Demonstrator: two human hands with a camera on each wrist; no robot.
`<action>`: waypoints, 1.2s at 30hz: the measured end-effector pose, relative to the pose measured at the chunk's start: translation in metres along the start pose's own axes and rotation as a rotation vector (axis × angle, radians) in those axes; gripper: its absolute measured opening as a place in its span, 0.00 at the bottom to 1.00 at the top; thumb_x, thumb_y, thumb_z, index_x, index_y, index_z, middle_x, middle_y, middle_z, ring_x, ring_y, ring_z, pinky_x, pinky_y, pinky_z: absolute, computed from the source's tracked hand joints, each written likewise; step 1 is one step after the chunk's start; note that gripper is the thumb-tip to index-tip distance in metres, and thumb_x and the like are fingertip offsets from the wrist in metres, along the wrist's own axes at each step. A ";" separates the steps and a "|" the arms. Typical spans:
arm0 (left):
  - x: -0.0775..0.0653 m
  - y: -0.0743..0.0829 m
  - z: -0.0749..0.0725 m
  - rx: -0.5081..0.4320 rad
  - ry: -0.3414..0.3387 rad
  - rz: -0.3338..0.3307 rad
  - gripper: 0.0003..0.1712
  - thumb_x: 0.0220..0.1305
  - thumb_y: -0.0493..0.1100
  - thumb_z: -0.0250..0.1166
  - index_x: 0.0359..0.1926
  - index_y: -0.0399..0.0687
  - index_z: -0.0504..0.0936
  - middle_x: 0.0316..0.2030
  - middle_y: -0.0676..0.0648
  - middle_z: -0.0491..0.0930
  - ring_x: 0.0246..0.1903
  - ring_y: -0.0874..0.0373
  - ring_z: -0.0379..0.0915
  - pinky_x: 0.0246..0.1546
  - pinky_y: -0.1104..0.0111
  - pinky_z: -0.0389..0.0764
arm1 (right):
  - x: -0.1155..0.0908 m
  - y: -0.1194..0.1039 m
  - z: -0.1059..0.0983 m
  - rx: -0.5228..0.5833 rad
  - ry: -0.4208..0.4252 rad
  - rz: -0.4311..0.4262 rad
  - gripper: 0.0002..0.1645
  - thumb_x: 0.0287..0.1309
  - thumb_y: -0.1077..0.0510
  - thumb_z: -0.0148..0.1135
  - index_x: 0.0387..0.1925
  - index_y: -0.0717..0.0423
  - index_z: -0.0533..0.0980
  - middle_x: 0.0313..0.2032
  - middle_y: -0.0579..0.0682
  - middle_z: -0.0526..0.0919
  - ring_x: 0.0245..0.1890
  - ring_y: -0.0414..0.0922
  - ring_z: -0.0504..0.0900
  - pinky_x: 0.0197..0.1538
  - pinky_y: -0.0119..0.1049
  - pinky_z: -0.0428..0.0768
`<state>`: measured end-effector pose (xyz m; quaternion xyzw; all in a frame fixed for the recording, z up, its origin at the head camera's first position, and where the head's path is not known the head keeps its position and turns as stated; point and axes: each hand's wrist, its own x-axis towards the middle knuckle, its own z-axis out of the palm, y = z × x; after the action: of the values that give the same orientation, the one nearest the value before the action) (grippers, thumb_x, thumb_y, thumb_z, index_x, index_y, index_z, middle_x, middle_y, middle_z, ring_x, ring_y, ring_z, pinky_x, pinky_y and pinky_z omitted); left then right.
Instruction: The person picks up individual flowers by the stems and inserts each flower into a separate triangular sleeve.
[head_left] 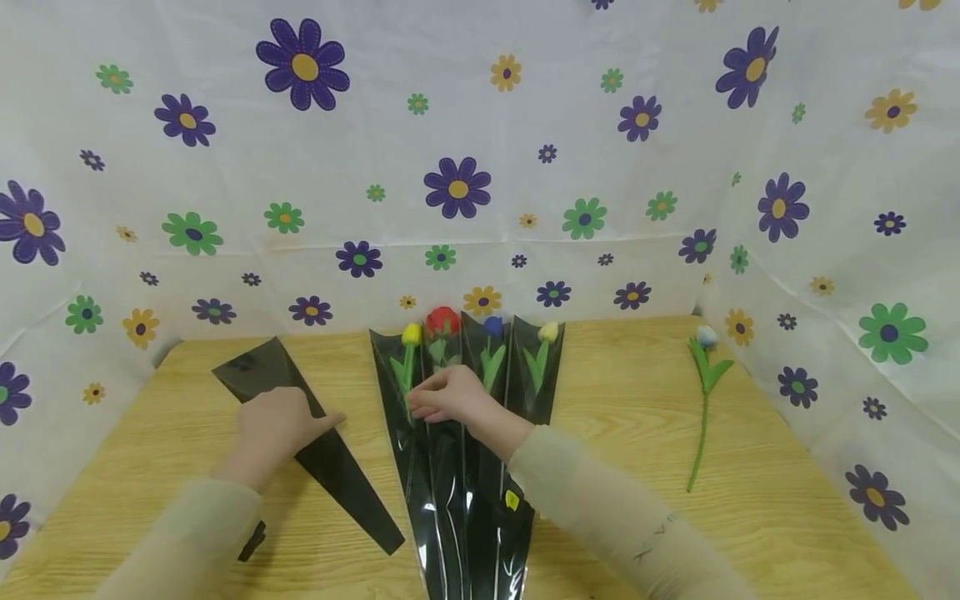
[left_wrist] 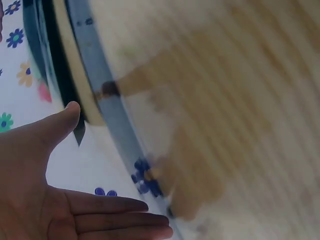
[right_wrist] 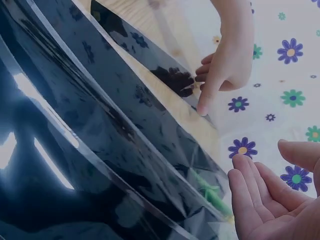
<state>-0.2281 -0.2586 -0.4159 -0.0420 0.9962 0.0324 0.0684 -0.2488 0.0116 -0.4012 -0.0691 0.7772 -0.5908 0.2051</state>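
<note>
On the left of the table lies a black flower sleeve, set at a slant. My left hand is over its upper part, thumb out and fingers straight; whether it touches the sleeve I cannot tell. In the left wrist view the palm of that left hand holds nothing. Several filled black sleeves lie side by side in the middle, with a yellow tulip, a red rose, a blue flower and a cream tulip. Above them is my right hand, its fingers loosely bent around nothing.
A pale blue tulip with a green stem lies bare on the right side of the wooden table. A white cloth printed with flowers hangs behind and at the sides. A small yellow tag shows by the right forearm.
</note>
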 end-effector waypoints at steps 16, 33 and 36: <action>0.000 0.007 0.001 -0.081 -0.007 0.062 0.24 0.63 0.51 0.76 0.20 0.44 0.75 0.20 0.47 0.75 0.22 0.52 0.72 0.20 0.62 0.73 | 0.005 0.022 0.019 0.065 0.023 0.057 0.12 0.68 0.61 0.71 0.46 0.68 0.87 0.42 0.62 0.93 0.44 0.54 0.94 0.48 0.42 0.92; -0.020 0.008 0.012 -0.064 0.117 0.140 0.14 0.61 0.39 0.78 0.24 0.42 0.83 0.22 0.48 0.82 0.22 0.55 0.74 0.21 0.61 0.78 | 0.000 0.030 0.018 0.106 -0.019 0.048 0.13 0.70 0.61 0.69 0.48 0.68 0.87 0.42 0.62 0.93 0.42 0.50 0.94 0.49 0.40 0.92; -0.020 0.007 0.012 -0.072 0.133 0.158 0.10 0.63 0.36 0.76 0.25 0.43 0.86 0.24 0.46 0.86 0.23 0.55 0.78 0.22 0.59 0.81 | -0.002 0.029 0.017 0.109 -0.022 0.034 0.14 0.71 0.61 0.68 0.49 0.69 0.86 0.43 0.63 0.93 0.45 0.53 0.94 0.50 0.41 0.91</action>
<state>-0.2078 -0.2493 -0.4250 0.0321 0.9970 0.0706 -0.0019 -0.2361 0.0060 -0.4320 -0.0514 0.7427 -0.6278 0.2271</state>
